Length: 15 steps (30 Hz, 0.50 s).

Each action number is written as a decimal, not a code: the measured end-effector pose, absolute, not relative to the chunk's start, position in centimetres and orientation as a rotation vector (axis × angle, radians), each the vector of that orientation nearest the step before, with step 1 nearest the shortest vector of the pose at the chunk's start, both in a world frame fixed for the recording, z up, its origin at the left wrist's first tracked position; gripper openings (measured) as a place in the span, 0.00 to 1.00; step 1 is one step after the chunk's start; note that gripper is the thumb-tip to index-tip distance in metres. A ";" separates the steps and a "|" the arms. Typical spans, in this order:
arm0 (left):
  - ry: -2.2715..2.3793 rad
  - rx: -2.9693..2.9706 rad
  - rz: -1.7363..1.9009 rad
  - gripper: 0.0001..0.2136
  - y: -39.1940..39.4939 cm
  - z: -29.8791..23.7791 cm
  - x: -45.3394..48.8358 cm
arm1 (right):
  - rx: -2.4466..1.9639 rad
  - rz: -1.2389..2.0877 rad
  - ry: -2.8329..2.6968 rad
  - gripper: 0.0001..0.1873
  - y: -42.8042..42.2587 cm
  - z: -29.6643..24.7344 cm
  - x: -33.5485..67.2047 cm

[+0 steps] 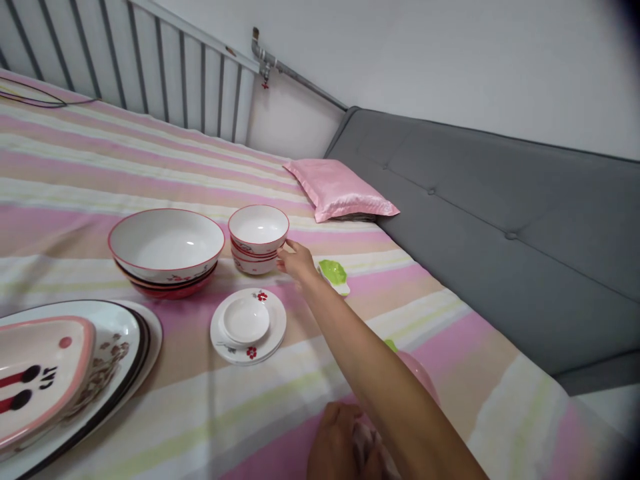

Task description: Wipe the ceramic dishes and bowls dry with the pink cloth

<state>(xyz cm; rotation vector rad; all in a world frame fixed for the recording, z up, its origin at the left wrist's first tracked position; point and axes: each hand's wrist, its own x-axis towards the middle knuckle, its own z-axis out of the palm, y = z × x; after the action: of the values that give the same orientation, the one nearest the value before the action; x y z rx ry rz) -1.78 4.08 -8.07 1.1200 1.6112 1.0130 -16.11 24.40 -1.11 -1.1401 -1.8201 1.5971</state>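
Observation:
My right hand (297, 259) reaches far forward, and its fingers are closed on the right side of the top small bowl (258, 228), a white bowl with a red rim. That bowl sits on a stack of similar small bowls (253, 264). A green leaf-shaped dish (334, 274) lies just right of the hand. My left hand (336, 441) is at the bottom edge, under my right forearm. Its fingers are curled around something pale that I cannot make out. A pink rounded object (423, 377) shows beside the forearm.
Everything rests on a bed with a pink striped sheet (150, 167). A stack of large red-rimmed bowls (167, 248) stands left of the small ones. Small saucers (248, 325) lie in front, oval platters (75, 373) at the left. Pink pillow (340, 188) and grey headboard (500, 227) beyond.

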 end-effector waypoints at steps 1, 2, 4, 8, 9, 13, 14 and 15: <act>1.609 1.115 1.019 0.16 4.1 -8.1 -1.8 | -1.168 1.571 -1.797 0.32 24.2 -1.0 -16.0; 1.607 1.113 1.023 0.16 4.1 -8.1 -1.8 | -1.196 1.541 -1.770 0.31 24.0 -0.8 -15.9; 1.599 1.121 1.029 0.16 4.0 -8.1 -1.8 | -1.218 1.513 -1.749 0.28 23.7 -0.4 -15.5; 1.599 1.160 1.006 0.18 4.0 -8.1 -1.9 | -1.200 1.501 -1.765 0.22 23.2 0.5 -14.8; 1.603 1.171 1.001 0.18 3.9 -8.0 -2.0 | -1.190 1.505 -1.772 0.21 23.1 0.6 -14.6; 1.614 1.186 1.013 0.18 3.8 -8.1 -2.1 | -1.153 1.541 -1.817 0.21 22.8 1.1 -13.8; 1.618 1.182 1.023 0.18 3.8 -8.1 -2.1 | -1.148 1.555 -1.833 0.23 22.7 1.2 -13.6; 1.621 1.175 1.035 0.19 3.8 -8.1 -2.1 | -1.144 1.568 -1.848 0.26 22.7 1.4 -13.2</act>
<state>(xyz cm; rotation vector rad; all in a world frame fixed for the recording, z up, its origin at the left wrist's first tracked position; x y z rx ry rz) -2.06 3.80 -8.14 1.1752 1.6210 1.0351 -13.22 22.73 1.40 -1.1443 -1.8482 1.5677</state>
